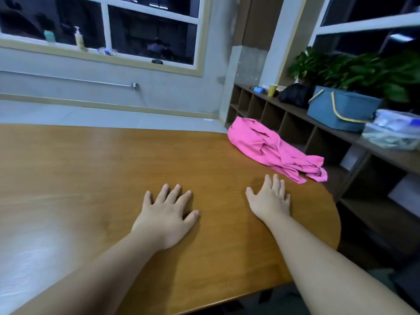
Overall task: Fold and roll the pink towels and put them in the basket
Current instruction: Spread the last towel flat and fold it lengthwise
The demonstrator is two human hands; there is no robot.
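Observation:
A crumpled heap of pink towels (270,146) lies at the far right corner of the wooden table (91,169). My left hand (167,214) rests flat on the table, palm down, fingers spread, holding nothing. Flat and open too, my right hand (270,198) sits a short way in front of the pink heap, not touching it. A blue basket (338,110) with yellow-edged handles stands on the shelf unit to the right, beyond the table's edge.
The table's rounded right edge runs close past my right hand. A dark cubby shelf (295,123) lines the right wall, with clear plastic boxes (393,130), a black bag (295,94), a yellow cup (272,90) and leafy plants (363,71) on top.

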